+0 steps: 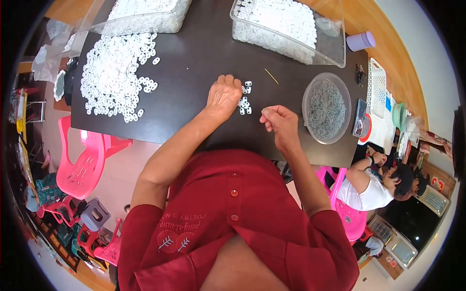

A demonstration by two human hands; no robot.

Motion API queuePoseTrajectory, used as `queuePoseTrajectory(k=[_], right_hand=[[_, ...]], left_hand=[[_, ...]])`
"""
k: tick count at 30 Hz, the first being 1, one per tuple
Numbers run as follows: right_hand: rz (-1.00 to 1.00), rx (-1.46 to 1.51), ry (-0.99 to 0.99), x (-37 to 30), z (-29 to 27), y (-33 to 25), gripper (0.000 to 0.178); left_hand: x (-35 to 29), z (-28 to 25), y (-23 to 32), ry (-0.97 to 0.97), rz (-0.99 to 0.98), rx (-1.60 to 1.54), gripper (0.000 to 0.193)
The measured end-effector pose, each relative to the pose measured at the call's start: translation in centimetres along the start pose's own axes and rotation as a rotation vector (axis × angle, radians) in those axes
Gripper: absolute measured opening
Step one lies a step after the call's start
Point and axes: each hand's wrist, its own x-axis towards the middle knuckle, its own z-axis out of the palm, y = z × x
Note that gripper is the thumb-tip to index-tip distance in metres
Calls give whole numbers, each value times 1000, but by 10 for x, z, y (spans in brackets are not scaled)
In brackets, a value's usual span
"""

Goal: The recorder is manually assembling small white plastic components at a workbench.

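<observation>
My left hand (225,99) rests on the dark table with its fingers curled under. Whatever it may hold is hidden. Right beside it lies a short cluster of small white plastic pieces with dark holes (245,104). To the right, my right hand (281,125) is raised a little over the table's near side, thumb and fingertips pinched together. Anything between them is too small to name. Close to that hand stands a round clear tub (307,114) filled with tiny grey metal parts (327,109).
A large heap of white pieces (114,72) covers the table's left. Two clear bins (291,36) of them stand at the back. A thin stick (272,76), a lilac cup (361,41) and a phone (359,117) lie rightward. A person (369,186) sits at the right.
</observation>
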Motion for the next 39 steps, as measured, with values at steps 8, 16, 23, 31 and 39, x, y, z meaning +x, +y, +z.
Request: queuePoseTrajectory(k=[8,16,23,31,39], right_hand=[[-122,-104,35,4,34,-19,11],[-257,-131,-212,0,87,-29,10],[-296,-131,-305,-5,107,-25,10],[-284,-179,-299,-6,116,-24,11],[-325,-181,-284,-6,121,-23,12]], left_hand=[[-29,-43,-17,5,-408,-938,10],[-54,-96,-19,4,-527,-1307,7],[-63,-117,-22,90,-493,-1175,6],[-69,-114,-30,128,-538,-1312,19],[-71,-113,-27,154,-664,-1365,18]])
